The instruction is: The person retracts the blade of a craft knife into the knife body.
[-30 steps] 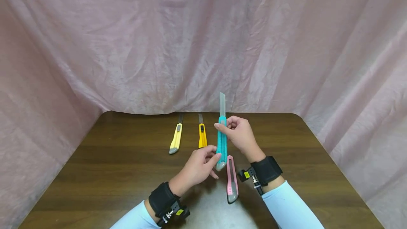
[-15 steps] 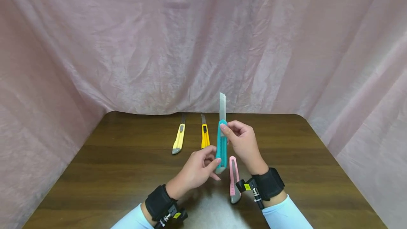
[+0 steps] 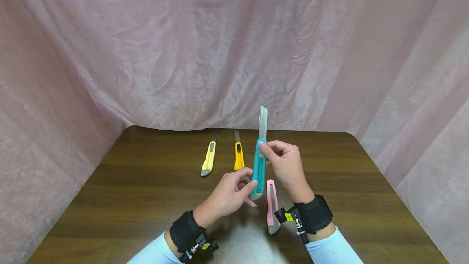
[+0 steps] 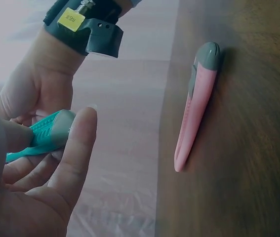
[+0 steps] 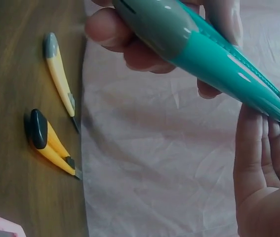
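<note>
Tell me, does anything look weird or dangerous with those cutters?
Yes. The teal cutter, held upright by the left hand and right hand, has a long blade sticking out. The pink cutter lies apart, near the person, away from the two yellow cutters.

Four utility knives are showing: one teal knife [image 3: 259,168] with its blade out, one pink knife [image 3: 271,206] lying toward five o'clock of it, one orange-yellow knife [image 3: 239,157] and one pale yellow knife [image 3: 209,159] lying toward ten o'clock. Two hands are showing, and one worktop [image 3: 128,199] is carrying three of the knives.
</note>
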